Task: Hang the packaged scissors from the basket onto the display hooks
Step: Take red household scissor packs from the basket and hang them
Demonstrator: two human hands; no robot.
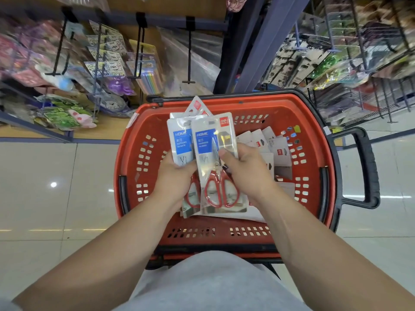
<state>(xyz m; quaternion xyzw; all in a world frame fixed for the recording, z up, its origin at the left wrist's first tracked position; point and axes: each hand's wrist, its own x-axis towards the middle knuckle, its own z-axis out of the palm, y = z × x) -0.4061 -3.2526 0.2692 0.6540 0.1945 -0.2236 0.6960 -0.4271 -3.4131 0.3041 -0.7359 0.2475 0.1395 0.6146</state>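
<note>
"What's at the upper left of the frame?"

"Black display hooks (189, 52) jutting from the shelf back, with blurred toy packs (105, 55) hanging on some."

"And lower, at the centre?"

"The left hand (177, 173) curls round a fanned bunch of scissor packs (180, 142), held over the red basket (313, 140)."

"The other hand?"

"The right hand (244, 169) pinches the front pack (213, 158), thumb on its clear face, red handles toward the frame's bottom. To the right, loose packs (276, 149) lie in the basket."
</note>
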